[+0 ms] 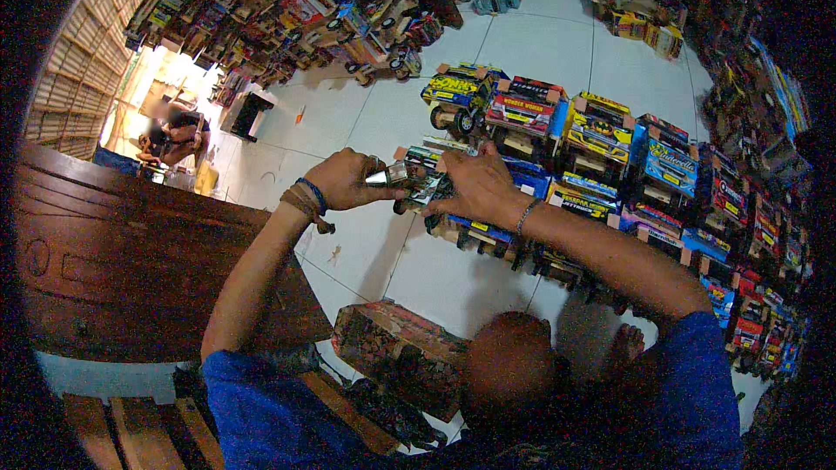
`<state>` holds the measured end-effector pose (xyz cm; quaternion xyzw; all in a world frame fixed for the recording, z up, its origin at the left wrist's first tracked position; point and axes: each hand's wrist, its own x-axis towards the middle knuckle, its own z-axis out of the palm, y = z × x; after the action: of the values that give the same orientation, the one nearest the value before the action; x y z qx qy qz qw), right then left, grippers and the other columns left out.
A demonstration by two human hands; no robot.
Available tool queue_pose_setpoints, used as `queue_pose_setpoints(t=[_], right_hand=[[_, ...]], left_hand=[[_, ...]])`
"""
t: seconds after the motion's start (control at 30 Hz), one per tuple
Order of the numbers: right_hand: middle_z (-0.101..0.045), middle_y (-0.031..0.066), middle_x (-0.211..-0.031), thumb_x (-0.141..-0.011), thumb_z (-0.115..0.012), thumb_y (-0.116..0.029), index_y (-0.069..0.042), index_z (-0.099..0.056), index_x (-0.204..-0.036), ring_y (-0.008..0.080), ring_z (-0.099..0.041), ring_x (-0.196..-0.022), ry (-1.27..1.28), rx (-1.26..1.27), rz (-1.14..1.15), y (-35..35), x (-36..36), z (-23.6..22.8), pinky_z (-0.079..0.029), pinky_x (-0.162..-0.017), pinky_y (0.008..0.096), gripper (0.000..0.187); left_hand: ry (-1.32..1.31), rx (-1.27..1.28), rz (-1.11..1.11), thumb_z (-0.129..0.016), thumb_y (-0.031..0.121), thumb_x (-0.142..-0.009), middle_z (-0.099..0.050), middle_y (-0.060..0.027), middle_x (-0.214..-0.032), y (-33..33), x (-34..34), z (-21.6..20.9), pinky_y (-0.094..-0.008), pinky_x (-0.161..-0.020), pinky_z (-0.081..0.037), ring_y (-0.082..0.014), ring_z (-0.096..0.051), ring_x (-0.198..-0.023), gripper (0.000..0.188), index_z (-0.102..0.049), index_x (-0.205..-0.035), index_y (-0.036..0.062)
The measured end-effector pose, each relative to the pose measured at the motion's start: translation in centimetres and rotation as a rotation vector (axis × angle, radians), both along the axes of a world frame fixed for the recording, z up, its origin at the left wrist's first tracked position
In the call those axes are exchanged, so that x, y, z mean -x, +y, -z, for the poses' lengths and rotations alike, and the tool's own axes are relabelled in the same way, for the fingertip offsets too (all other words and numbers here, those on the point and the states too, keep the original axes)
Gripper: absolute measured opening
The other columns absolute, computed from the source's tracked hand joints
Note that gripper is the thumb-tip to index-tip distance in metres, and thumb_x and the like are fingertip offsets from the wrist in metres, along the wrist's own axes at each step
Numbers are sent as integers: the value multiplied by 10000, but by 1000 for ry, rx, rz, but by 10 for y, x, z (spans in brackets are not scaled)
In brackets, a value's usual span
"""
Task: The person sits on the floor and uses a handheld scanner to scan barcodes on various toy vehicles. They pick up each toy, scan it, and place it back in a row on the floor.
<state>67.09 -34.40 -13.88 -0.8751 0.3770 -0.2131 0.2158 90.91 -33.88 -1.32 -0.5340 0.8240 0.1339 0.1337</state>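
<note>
My left hand (350, 181) is closed, thumb and fingers pinching a small shiny silver piece (389, 176) whose exact kind I cannot make out. My right hand (479, 184) faces it, thumb and fingers closed round a dark, glossy piece (433, 189) that meets the silver one. Both hands are above the near left end of a row of toy trucks with wooden parts and colourful printed bodies. Just beyond them stand a yellow and blue toy truck (455, 97) and a red and white one (522, 109).
More toy trucks fill the right side, including a light blue one (667, 162). Toy vehicles (361, 22) are piled at the back left. A dark wooden board (148, 261) lies left; a worn box (401, 348) is near my legs. Another person (178, 135) sits far left.
</note>
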Motion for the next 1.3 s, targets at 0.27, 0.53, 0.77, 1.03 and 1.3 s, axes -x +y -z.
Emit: queue_pose_setpoints(t=[0.27, 0.53, 0.77, 1.03, 1.3], right_hand=[[-672, 239, -1126, -766, -770, -611, 38, -567, -1128, 413, -653, -1083, 22, -69, 2, 2, 1, 0, -338, -1079, 607, 770], [-682, 264, -1097, -742, -756, -675, 55, -575, -1121, 423, -678, -1025, 38, -40, 17, 2, 0, -3, -341, -1096, 595, 842], [-677, 263, -1058, -735, -751, -690, 74, -591, -1092, 423, -677, -1026, -8, 15, 32, 1, -3, 5, -355, -1100, 554, 858], [-670, 282, -1087, -760, -761, -633, 97, -550, -1188, 428, -678, -1023, -9, 55, 62, 5, -5, 4, -350, -1106, 558, 872], [-668, 280, -1104, -761, -770, -590, 98, -555, -1170, 433, -681, -1010, 29, -33, 15, 4, -4, 2, -377, -1069, 549, 829]], left_hand=[[-131, -216, -138, -710, 698, -824, -683, -126, -636, -20, 20, -16, -407, -628, -544, -246, -674, -584, 659, -718, -771, 41], [-238, -275, -95, -702, 821, -708, -704, -237, -765, -44, 20, -8, -454, -740, -563, -375, -702, -745, 854, -738, -843, -22], [-229, -322, -84, -669, 818, -746, -715, -258, -835, -45, 25, -6, -466, -787, -559, -393, -709, -813, 844, -741, -872, -13], [-260, -312, -26, -655, 787, -783, -704, -303, -821, -46, 23, 1, -492, -772, -573, -403, -723, -803, 876, -714, -843, -85], [-177, -140, -126, -679, 642, -862, -704, -162, -703, -29, 11, 26, -453, -662, -548, -296, -689, -624, 600, -725, -875, 45]])
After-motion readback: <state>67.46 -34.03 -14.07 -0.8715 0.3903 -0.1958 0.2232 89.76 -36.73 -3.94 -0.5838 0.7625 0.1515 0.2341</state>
